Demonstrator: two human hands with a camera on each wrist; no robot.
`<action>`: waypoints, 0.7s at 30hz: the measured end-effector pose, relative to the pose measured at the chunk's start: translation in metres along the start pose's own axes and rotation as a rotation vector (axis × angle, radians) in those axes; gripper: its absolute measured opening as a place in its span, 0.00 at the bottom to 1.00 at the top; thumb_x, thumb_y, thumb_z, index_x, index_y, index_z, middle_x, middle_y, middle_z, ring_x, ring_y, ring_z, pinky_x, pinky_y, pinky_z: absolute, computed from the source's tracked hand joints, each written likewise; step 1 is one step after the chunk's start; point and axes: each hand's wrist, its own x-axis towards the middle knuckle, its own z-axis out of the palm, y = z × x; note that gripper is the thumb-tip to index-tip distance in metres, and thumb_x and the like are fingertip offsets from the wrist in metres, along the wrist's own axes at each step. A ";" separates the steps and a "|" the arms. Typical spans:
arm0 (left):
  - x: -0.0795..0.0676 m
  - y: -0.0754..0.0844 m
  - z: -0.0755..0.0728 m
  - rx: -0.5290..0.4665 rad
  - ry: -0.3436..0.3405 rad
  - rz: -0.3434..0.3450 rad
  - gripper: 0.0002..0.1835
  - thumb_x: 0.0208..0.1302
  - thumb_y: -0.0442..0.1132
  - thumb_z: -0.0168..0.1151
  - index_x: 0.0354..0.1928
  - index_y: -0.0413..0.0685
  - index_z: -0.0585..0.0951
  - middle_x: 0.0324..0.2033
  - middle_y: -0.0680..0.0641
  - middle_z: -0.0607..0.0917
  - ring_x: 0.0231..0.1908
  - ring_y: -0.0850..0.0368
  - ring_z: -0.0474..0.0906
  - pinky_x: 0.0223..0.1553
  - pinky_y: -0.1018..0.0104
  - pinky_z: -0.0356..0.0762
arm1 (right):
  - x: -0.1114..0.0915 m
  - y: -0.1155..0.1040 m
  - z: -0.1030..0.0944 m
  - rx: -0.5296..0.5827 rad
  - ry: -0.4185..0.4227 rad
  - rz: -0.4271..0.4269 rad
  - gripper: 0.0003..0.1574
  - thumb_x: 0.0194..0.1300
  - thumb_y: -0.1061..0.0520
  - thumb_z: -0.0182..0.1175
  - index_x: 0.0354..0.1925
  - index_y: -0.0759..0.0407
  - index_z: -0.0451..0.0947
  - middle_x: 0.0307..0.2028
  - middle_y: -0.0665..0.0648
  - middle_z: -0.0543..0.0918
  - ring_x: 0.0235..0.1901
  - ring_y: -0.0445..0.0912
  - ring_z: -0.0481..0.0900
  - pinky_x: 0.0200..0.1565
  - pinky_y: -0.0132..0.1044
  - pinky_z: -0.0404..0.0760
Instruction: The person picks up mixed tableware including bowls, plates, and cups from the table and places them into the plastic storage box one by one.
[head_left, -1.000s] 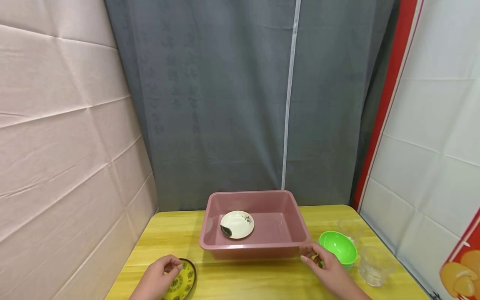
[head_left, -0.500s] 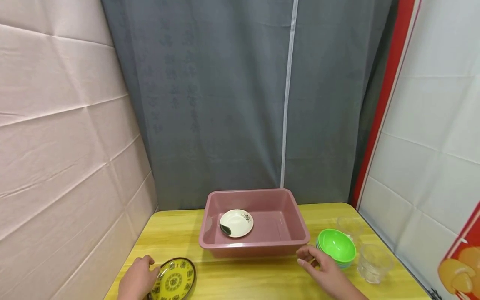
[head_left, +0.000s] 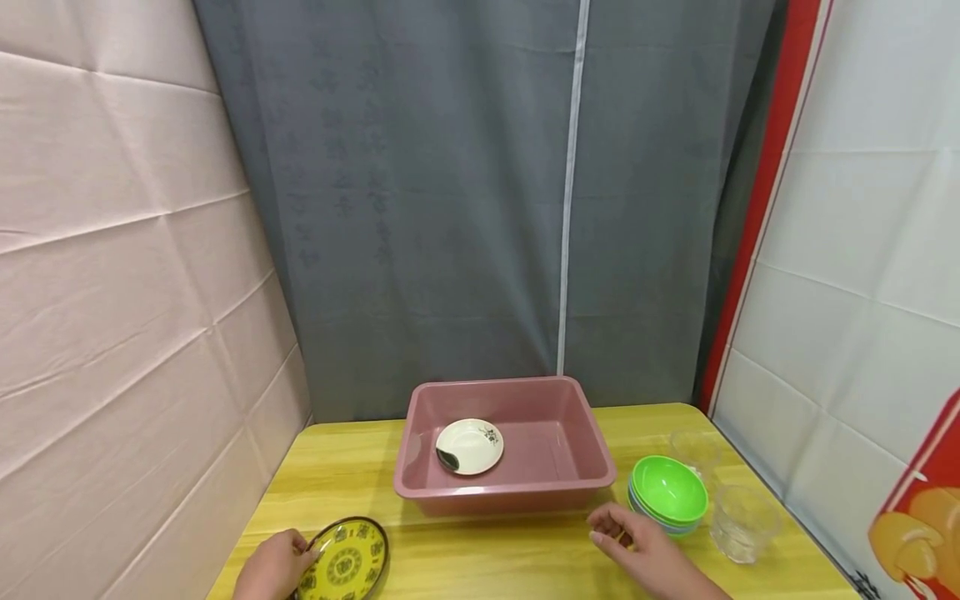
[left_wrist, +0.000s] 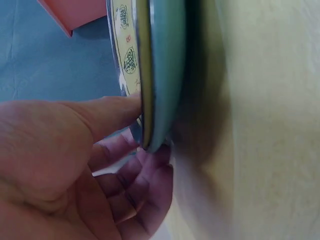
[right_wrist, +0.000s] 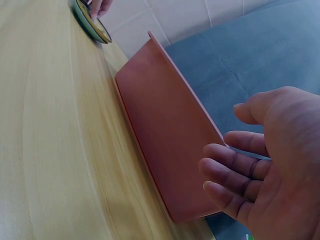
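At the table's front left, my left hand (head_left: 272,567) pinches the left rim of a round yellow plate (head_left: 347,560) with a dark edge and dark patterns. In the left wrist view the thumb (left_wrist: 112,112) lies on the patterned side and the fingers curl under the rim; a green layer (left_wrist: 169,70) shows beneath the yellow. My right hand (head_left: 647,552) hovers in front of the pink basin's (head_left: 510,502) right corner, its fingers loosely bent and nothing in them. Inside the basin lies a white saucer (head_left: 480,446) with a dark leaf mark.
Stacked bowls, a bright green bowl (head_left: 670,490) on top, stand right of the basin. Beside them are a clear glass (head_left: 742,525) and another behind it (head_left: 693,450). A grey curtain (head_left: 435,208) hangs behind the yellow wood-grain table (head_left: 487,554).
My left hand has shifted left off the plate's face to its left rim and taken hold there. The right hand has barely moved, still holding nothing. The head view has shifted slightly.
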 end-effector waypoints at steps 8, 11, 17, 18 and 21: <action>0.005 -0.009 0.002 -0.068 -0.010 0.009 0.13 0.73 0.44 0.75 0.40 0.42 0.85 0.33 0.49 0.86 0.32 0.51 0.81 0.37 0.48 0.82 | -0.002 0.002 0.001 0.065 -0.060 0.011 0.12 0.87 0.53 0.58 0.55 0.59 0.83 0.43 0.57 0.86 0.38 0.41 0.80 0.38 0.35 0.82; 0.005 -0.011 0.004 -0.089 0.010 0.013 0.11 0.72 0.43 0.76 0.38 0.43 0.86 0.31 0.50 0.85 0.32 0.51 0.80 0.37 0.48 0.81 | -0.003 0.003 0.001 0.077 -0.071 -0.007 0.11 0.87 0.54 0.58 0.55 0.60 0.82 0.42 0.56 0.85 0.37 0.40 0.80 0.38 0.35 0.82; 0.005 -0.014 0.005 -0.087 0.044 0.021 0.09 0.71 0.41 0.77 0.38 0.43 0.88 0.32 0.51 0.86 0.32 0.53 0.79 0.38 0.50 0.81 | -0.005 0.005 0.001 0.110 -0.091 -0.051 0.11 0.87 0.55 0.58 0.54 0.61 0.82 0.40 0.54 0.86 0.36 0.41 0.82 0.37 0.35 0.82; 0.005 -0.014 0.005 -0.083 0.051 0.026 0.09 0.71 0.41 0.77 0.38 0.44 0.88 0.32 0.51 0.86 0.32 0.53 0.80 0.37 0.51 0.81 | -0.005 0.006 0.000 0.116 -0.094 -0.053 0.11 0.87 0.55 0.57 0.54 0.61 0.82 0.40 0.54 0.86 0.36 0.42 0.82 0.37 0.35 0.82; 0.004 -0.015 0.003 -0.074 0.071 0.038 0.08 0.71 0.41 0.77 0.38 0.44 0.89 0.31 0.51 0.87 0.31 0.54 0.80 0.36 0.53 0.81 | -0.004 0.007 0.000 0.133 -0.102 -0.052 0.11 0.87 0.56 0.57 0.53 0.61 0.82 0.39 0.54 0.86 0.36 0.43 0.83 0.37 0.34 0.82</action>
